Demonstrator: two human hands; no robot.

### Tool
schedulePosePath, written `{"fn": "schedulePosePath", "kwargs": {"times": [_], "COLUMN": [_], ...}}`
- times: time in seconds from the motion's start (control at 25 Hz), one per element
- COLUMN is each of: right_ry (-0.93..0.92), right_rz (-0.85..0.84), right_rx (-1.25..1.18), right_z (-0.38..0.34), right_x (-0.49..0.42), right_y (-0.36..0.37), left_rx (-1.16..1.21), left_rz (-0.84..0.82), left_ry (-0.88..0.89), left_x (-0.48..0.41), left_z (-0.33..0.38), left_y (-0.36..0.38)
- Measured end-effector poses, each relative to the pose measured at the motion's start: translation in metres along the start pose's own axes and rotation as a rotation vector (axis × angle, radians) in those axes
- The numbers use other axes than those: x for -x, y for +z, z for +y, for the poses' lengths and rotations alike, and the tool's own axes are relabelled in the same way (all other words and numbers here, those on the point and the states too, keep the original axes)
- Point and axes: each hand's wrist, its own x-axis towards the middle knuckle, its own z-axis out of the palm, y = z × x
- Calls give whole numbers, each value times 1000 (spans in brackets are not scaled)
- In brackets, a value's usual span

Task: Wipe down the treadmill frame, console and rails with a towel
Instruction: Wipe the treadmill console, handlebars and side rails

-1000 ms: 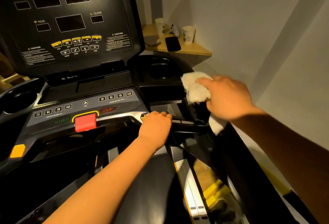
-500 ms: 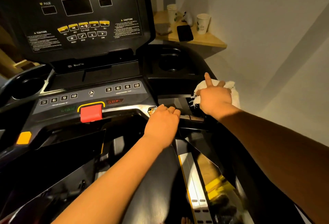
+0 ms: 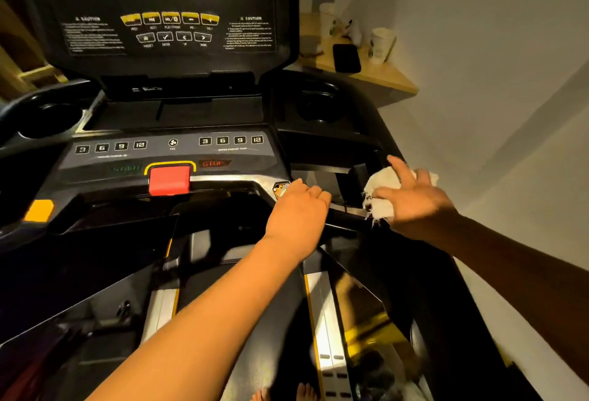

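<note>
Towel (image 3: pixel 382 190), white and bunched with frayed threads along its near edge, lies at the right end of the treadmill console (image 3: pixel 172 149), where the black frame drops away toward the right rail (image 3: pixel 424 276). The right hand (image 3: pixel 414 201) lies on top of it. Its grip is released rather than clenched: the forefinger points up and away, the other fingers are spread over the cloth, and the thumb lies across the towel's front, pressing it against the frame.

Just to the left, apart from the towel, the left hand (image 3: pixel 298 209) rests on the front crossbar (image 3: pixel 345 218). Its fingers are curled over the bar's far edge, a grip grasping the bar, beside a small gold badge (image 3: pixel 280 188).

Further left on the console's front edge sits a red stop key (image 3: pixel 169 179) inside a yellow outline. An orange tab (image 3: pixel 39 209) is near the left corner. Two rows of number buttons run above, and the upright display panel (image 3: pixel 165 18) stands behind. A cup holder (image 3: pixel 318 107) is sunk into the right back corner.

Beyond it, a wooden corner shelf (image 3: pixel 395 80) carries a dark phone (image 3: pixel 346 57) and a paper cup (image 3: pixel 381 45). Bare toes (image 3: pixel 306 392) show at the bottom.
</note>
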Motion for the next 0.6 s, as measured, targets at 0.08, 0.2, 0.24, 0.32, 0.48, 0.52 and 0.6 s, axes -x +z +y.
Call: {"fn": "schedulePosePath", "kwargs": {"times": [0.08, 0.2, 0.24, 0.32, 0.48, 0.52, 0.6], "right_ry": [160, 252, 302, 394, 279, 225, 240], "right_rz": [7, 249, 356, 414, 451, 452, 371], "right_rx": [-152, -557, -670, -676, -423, -347, -356], "right_z": [5, 21, 26, 34, 19, 17, 12], "right_x": [-34, -64, -64, -55, -6, 12, 48], "right_y": [6, 7, 10, 25, 47, 47, 46], "left_rx": [-27, -38, -30, -11, 26, 22, -30], "left_rz": [3, 13, 15, 21, -38, -74, -127], "left_ry": [10, 17, 19, 19, 18, 29, 75], "left_x": [-2, -3, -3, -3, -17, -24, -40], "left_z": [0, 0, 1, 2, 7, 11, 19], "left_y": [4, 2, 1, -2, -2, 0, 4]}}
